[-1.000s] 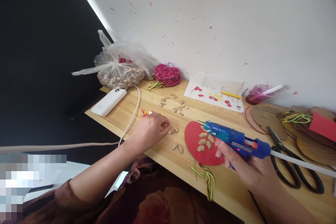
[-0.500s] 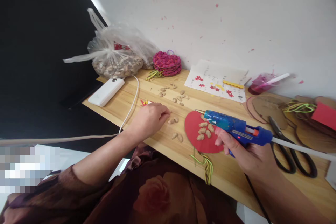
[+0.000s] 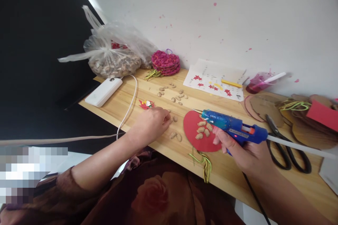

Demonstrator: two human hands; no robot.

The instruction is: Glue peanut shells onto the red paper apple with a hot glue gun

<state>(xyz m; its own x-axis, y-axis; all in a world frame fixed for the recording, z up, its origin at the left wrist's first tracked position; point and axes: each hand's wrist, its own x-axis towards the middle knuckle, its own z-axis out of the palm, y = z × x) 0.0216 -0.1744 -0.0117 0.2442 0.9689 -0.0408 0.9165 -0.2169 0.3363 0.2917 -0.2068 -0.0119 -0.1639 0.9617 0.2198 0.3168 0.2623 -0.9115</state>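
My right hand (image 3: 245, 151) is wrapped round a blue hot glue gun (image 3: 224, 123), with a white glue stick (image 3: 293, 143) out of its back. The nozzle points left over a red heart-shaped piece (image 3: 191, 133). Several peanuts (image 3: 200, 136) lie on that piece, partly hidden by the gun. A yellow-green tassel (image 3: 207, 167) extends below it. My left hand (image 3: 150, 123) is closed, its fingertips pinched at a peanut (image 3: 171, 119) on the table, which they partly cover. Another peanut (image 3: 175, 119) lies just right of it, and a pair of peanuts (image 3: 175, 136) lies nearer to me.
More peanuts (image 3: 173, 99) are scattered farther back. Red and yellow scraps (image 3: 146, 104) lie by my left hand. Behind stand a power bank (image 3: 104, 92), a bag of peanuts (image 3: 113, 61), pink decorated pieces (image 3: 166, 63) and a paper sheet (image 3: 203, 74). Black scissors (image 3: 286, 147) lie at right.
My left hand has moved slightly right and down, its fingertips now at the peanut. The glue gun has hardly moved; the whole view has shifted a little.
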